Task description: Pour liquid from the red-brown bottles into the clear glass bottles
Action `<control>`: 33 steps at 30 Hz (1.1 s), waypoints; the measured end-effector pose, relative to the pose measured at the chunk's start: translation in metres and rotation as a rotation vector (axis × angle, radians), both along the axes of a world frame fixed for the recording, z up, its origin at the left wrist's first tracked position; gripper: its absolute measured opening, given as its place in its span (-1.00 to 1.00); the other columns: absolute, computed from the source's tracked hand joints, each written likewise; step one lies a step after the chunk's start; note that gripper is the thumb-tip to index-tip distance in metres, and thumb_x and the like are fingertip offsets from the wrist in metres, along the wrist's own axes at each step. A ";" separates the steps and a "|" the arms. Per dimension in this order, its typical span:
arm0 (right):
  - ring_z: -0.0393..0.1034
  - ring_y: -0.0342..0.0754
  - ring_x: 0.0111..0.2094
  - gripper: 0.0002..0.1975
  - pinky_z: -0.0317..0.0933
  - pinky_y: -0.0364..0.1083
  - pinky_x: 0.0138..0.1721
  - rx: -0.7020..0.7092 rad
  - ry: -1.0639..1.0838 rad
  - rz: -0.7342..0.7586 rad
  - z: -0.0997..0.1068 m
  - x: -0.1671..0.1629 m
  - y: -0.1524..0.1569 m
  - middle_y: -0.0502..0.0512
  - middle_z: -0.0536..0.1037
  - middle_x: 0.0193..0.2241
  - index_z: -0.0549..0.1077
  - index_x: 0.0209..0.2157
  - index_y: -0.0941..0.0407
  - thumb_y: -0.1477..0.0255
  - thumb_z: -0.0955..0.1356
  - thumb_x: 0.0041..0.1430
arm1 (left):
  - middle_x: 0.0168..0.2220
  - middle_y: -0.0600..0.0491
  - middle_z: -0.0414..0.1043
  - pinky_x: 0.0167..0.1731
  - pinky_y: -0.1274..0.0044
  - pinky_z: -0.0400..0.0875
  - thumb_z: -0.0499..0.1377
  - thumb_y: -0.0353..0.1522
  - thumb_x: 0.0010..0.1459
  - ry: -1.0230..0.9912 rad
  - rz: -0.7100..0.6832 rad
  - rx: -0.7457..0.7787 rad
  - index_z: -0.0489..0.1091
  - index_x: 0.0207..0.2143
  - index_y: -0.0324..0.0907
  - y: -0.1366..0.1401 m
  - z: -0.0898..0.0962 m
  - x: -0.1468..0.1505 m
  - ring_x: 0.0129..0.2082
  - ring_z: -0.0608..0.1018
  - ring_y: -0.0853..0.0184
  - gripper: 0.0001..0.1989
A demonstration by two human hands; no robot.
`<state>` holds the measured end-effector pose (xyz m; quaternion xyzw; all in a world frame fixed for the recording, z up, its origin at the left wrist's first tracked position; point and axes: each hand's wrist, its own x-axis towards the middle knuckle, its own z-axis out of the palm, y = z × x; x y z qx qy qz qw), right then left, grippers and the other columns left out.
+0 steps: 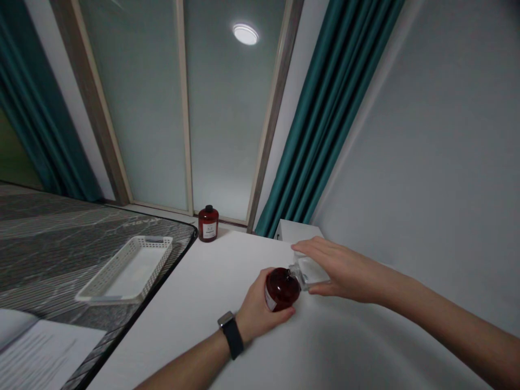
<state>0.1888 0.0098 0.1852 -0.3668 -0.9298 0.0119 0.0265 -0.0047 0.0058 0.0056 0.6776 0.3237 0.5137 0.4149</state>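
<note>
My left hand [257, 304], with a dark watch on its wrist, is wrapped around a brown bottle [283, 288] with a white label on its side. In my right hand [339, 270] is a clear glass bottle [312, 271], tipped on its side so that its neck meets the mouth of the brown bottle. Whether liquid runs between the two I cannot tell. Farther back on the white table [239, 260] stands a second brown bottle [208, 225] with a black cap and a white label, apart from both hands.
A white plastic basket [134, 268] sits on the dark striped surface [60, 233] to the left. An open book [44, 352] with printed pages lies at the lower left. Behind the table are a white cabinet [296, 230], teal curtains [320, 130] and frosted glass doors [231, 119].
</note>
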 end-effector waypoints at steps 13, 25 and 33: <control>0.32 0.19 0.14 -0.25 0.25 0.16 0.14 0.002 0.022 0.021 0.000 0.001 0.000 0.25 0.46 0.10 0.29 0.19 0.11 0.42 0.55 -0.04 | 0.02 -0.08 0.40 0.07 0.27 0.32 0.39 -0.43 -0.13 -0.002 -0.005 0.003 0.19 0.08 -0.17 0.001 0.001 -0.001 0.01 0.48 0.09 -0.29; 0.32 0.17 0.12 -0.26 0.25 0.14 0.12 -0.013 0.041 0.033 0.002 0.001 0.000 0.23 0.46 0.09 0.29 0.17 0.10 0.43 0.55 -0.04 | 0.02 -0.07 0.41 0.08 0.27 0.33 0.40 -0.45 -0.13 -0.006 -0.012 -0.028 0.20 0.08 -0.17 0.000 0.003 0.000 0.01 0.49 0.09 -0.29; 0.31 0.14 0.12 -0.28 0.24 0.14 0.13 -0.008 0.077 0.044 0.000 0.003 0.001 0.20 0.46 0.10 0.29 0.18 0.04 0.42 0.54 -0.01 | 0.03 -0.08 0.40 0.08 0.26 0.33 0.40 -0.44 -0.13 -0.011 -0.010 -0.008 0.19 0.09 -0.17 0.000 0.003 0.000 0.01 0.48 0.10 -0.28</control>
